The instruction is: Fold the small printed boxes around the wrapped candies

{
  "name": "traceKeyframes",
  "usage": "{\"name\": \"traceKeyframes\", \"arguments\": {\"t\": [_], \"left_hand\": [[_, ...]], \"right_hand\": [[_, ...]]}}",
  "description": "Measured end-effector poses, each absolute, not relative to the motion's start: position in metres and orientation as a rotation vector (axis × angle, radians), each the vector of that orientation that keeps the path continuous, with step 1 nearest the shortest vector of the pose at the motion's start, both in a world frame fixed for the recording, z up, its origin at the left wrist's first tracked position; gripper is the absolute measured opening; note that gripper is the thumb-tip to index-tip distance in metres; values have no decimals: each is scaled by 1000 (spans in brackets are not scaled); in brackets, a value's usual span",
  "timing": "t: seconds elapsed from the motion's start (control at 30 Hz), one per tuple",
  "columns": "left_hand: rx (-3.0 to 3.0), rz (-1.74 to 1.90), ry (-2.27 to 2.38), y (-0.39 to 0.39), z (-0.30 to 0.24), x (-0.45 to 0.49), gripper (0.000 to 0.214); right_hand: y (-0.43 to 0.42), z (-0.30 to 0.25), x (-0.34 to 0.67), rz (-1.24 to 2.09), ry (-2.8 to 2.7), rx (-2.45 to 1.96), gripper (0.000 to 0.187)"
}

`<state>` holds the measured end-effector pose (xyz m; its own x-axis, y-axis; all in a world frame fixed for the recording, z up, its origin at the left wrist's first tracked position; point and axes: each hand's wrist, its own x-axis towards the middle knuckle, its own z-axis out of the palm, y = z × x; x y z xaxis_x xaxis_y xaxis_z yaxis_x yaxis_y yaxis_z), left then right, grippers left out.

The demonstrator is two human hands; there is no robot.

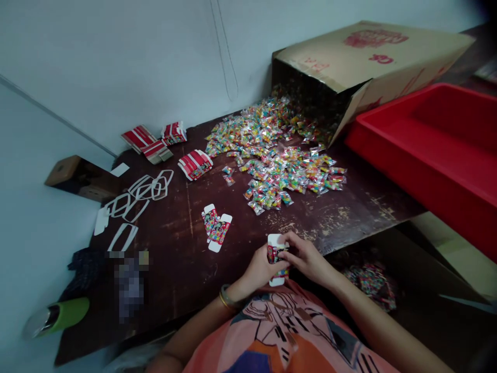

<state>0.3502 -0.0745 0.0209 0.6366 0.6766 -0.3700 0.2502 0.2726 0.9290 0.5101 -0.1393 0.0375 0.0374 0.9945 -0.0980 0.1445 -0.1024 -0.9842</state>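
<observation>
Near the table's front edge, a small printed candy box (276, 259) with white end flaps sits between my hands. My left hand (259, 270) is closed round its left side, the thumb lying across the front. From the right, my right hand (303, 255) pinches the box's upper right part, fingertips at the edge. Its white flaps stick out at top and bottom. To the left on the table lie flat printed box blanks (220, 233), overlapping. Beyond my hands spreads a large heap of small clear candy packets (287, 173) with many-coloured sweets.
A cardboard carton (373, 57) lies on its side at the back right, packets spilling from it. A red plastic tray (427, 150) stands at right. Stacks of red-and-white box blanks (195, 165), white paper bands (143, 189) and a green bottle (70, 315) are at left. Below the edge is an open box (373, 285) of colourful items.
</observation>
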Motion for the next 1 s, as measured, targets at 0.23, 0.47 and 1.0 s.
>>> {"name": "traceKeyframes", "arguments": {"t": [0.23,0.47,1.0], "left_hand": [[1302,468,870,-96,20,321,43],[1433,356,854,-97,29,311,22],[698,376,749,-96,21,310,86]], "right_hand": [[-155,37,510,1594,-834,-1259,30],[-158,18,505,2126,-427,-1028,38],[-142,37,492,1408,-1369,-1347,30]]}}
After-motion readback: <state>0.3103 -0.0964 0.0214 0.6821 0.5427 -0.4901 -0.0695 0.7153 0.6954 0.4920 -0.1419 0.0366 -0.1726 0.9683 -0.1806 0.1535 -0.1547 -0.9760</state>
